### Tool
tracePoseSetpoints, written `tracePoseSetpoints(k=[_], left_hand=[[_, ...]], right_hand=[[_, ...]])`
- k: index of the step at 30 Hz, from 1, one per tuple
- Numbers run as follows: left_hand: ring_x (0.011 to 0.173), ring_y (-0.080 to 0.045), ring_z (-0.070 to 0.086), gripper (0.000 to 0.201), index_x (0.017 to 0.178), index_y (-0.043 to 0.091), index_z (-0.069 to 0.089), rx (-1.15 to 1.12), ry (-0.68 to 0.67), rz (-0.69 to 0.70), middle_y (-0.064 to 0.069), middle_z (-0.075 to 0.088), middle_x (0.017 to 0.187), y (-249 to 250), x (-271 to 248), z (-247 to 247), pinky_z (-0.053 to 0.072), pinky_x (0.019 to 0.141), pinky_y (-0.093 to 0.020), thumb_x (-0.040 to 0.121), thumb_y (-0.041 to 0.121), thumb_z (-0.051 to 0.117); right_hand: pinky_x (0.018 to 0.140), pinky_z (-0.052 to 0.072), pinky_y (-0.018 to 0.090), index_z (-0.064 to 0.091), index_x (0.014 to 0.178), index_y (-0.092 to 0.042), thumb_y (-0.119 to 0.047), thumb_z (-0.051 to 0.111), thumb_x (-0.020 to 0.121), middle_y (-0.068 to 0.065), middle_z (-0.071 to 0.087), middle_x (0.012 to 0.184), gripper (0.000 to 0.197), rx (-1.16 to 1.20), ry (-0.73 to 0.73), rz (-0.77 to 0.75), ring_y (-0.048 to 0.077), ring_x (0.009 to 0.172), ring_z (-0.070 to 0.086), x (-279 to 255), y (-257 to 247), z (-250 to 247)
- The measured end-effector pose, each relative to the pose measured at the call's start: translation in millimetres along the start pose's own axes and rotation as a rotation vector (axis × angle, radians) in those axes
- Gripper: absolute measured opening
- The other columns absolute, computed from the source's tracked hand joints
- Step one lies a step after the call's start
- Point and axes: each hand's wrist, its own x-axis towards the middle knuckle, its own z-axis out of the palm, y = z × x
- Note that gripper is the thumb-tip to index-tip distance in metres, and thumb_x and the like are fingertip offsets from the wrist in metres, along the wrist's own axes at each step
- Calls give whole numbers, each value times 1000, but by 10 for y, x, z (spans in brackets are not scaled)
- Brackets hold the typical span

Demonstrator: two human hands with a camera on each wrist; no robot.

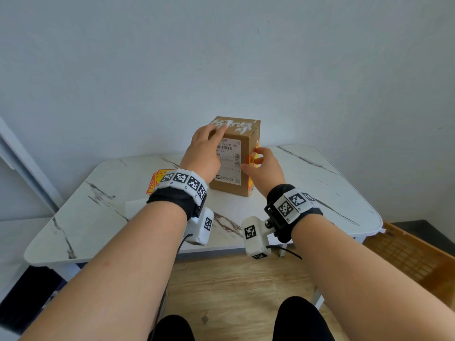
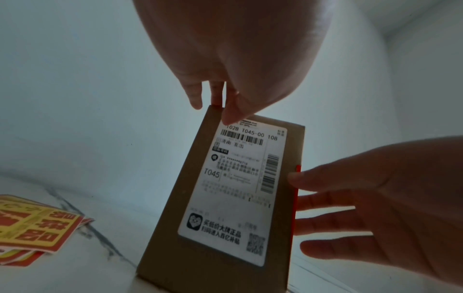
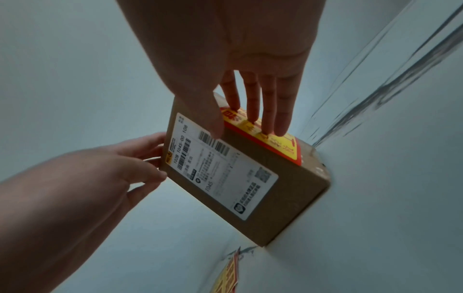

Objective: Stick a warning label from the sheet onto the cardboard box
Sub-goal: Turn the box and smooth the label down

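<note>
A brown cardboard box (image 1: pixel 229 189) (image 2: pixel 166 228) (image 3: pixel 263 158) stands upright on the marble table (image 1: pixel 307 193), with a white shipping label on its front. My left hand (image 1: pixel 210 141) (image 2: pixel 238 59) grips the box's top, fingers over the top face and thumb on the front. A red and yellow warning label (image 1: pixel 256 143) (image 3: pixel 283 142) lies on the box's right side face. My right hand (image 1: pixel 262 162) (image 3: pixel 253 89) presses straight fingers flat on that label, thumb at the front edge. The sheets of labels (image 1: pixel 157 178) (image 2: pixel 37 228) lie left of the box.
A white slip of paper (image 1: pixel 133 207) lies on the table near my left wrist. The wall stands close behind the box. A brown slatted crate (image 1: pixel 406 254) sits on the floor to the right of the table.
</note>
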Motion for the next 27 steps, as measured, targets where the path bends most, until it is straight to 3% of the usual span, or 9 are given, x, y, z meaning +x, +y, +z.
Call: tracePoseSetpoints(k=[3,7,13,15,17,21,23,27], left_hand=[[146,-19,24,64,148,16,30,-21,27,-21,-2,28,156,-16,61,7,31,118,-37,90,-3,48],[150,-16,16,68,153,18,23,36,8,-11,2,17,162,-44,185,53,20,120,-30,92,-3,44],[152,-12,0,77,156,20,8,86,-17,-39,5,0,165,-152,369,195,12,121,-28,91,-7,38],[152,-11,-3,79,156,20,5,95,-37,-56,6,-3,165,-169,438,219,12,121,-29,89,-9,38],[152,-13,-4,80,156,20,4,128,-59,-60,5,-4,165,-199,510,226,12,122,-33,90,-7,40],[153,-16,-2,78,155,19,1,233,-100,-76,2,-4,165,-323,625,194,8,124,-45,92,1,43],[153,-17,1,74,155,20,2,256,-121,-84,2,-2,165,-382,667,168,9,123,-46,94,7,43],[146,-25,23,71,153,17,16,310,-79,-42,-5,20,160,-418,663,84,25,119,-43,91,7,47]], right_hand=[[82,48,33,39,142,-19,-23,54,94,9,55,133,50,-81,-4,8,27,116,58,103,-38,26],[94,51,41,39,144,-18,-15,44,96,11,57,136,48,-144,-33,14,31,117,59,288,-112,64],[84,50,34,47,132,-15,-7,41,94,10,59,134,39,-226,-139,2,30,117,60,575,-177,172],[80,50,34,44,133,-16,-1,39,91,10,58,134,45,-228,-164,11,31,115,60,640,-177,202],[85,52,37,39,139,-20,3,36,87,11,53,137,57,-230,-184,22,33,116,59,682,-183,227],[90,50,38,39,142,-24,1,40,88,11,50,140,59,-229,-166,3,33,122,56,675,-195,293],[92,49,37,37,145,-23,1,40,89,10,50,142,62,-226,-160,-2,31,124,54,638,-193,308],[97,45,33,31,149,-20,5,39,91,10,48,146,63,-214,-176,2,29,132,49,531,-207,286]])
